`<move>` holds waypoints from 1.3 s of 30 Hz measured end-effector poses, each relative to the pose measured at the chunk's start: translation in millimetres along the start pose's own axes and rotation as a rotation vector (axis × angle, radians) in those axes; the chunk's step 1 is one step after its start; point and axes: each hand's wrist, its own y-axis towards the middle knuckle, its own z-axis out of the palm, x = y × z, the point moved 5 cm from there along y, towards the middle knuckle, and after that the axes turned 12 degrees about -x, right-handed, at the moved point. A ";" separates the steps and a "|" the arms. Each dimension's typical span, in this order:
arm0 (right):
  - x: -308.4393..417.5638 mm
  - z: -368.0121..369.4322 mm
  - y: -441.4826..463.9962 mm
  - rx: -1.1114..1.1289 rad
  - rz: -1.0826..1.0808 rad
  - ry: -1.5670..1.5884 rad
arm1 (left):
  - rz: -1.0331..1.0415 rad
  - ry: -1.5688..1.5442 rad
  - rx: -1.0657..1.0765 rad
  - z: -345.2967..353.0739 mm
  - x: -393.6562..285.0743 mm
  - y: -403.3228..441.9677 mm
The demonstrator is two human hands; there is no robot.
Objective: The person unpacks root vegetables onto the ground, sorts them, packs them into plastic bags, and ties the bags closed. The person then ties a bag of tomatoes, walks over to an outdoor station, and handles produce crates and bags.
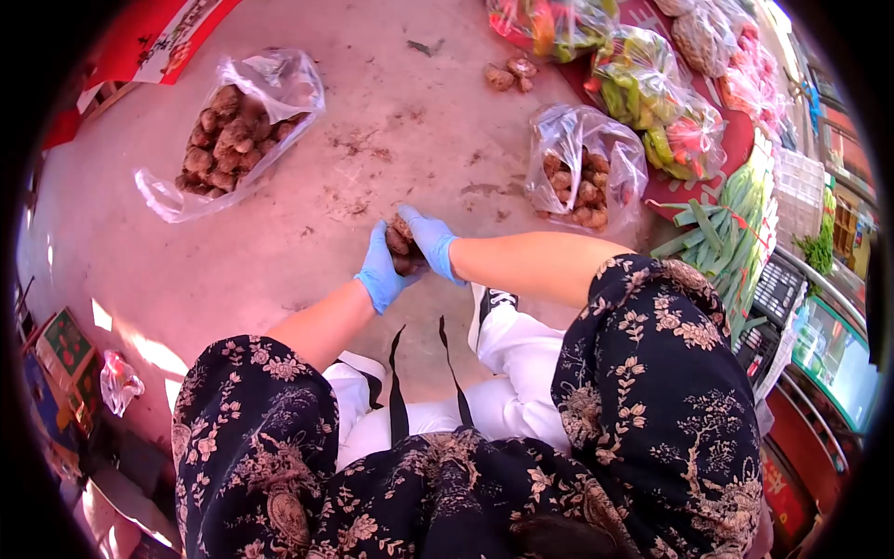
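Observation:
Both my hands wear blue gloves and meet over the floor in front of my feet. Between them is a clump of brown knobbly roots [399, 244]. My left hand [379, 270] wraps the clump from the left and below, my right hand [430, 244] from the right. A clear plastic bag [300, 86] of similar brown roots [228, 144] lies open at the upper left. Another clear bag [626, 154] with smaller brown roots [589, 191] stands to the right. A few loose roots [510, 74] lie on the floor near the top.
Bags of green and red peppers [643, 88] lie on a red mat [738, 140] at the upper right. Leeks [731, 219], a black crate [773, 293] and a glass case [838, 363] line the right. Cardboard boxes [67, 349] and a small bag [119, 382] are at the left.

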 end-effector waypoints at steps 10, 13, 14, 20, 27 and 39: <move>173.2 92.5 -129.3 0.506 -0.445 0.405 | 0.695 0.071 -0.108 82.0 -155.1 -226.7; 228.1 138.0 -121.1 0.456 -0.723 0.385 | 0.870 0.147 -0.281 78.6 -218.8 -252.9; 247.6 144.1 -120.1 0.434 -0.828 0.340 | 0.880 0.181 -0.306 78.9 -238.4 -252.9; 293.8 144.8 -94.9 0.010 -1.317 -0.430 | 0.982 0.322 -0.560 63.8 -268.5 -284.1; 301.7 81.6 -164.5 -0.832 -2.079 -0.495 | 2.235 1.275 -1.240 54.2 -254.4 -354.7; 279.7 172.8 -120.3 0.206 -1.673 -0.788 | 1.370 0.305 -0.203 16.2 -316.1 -284.0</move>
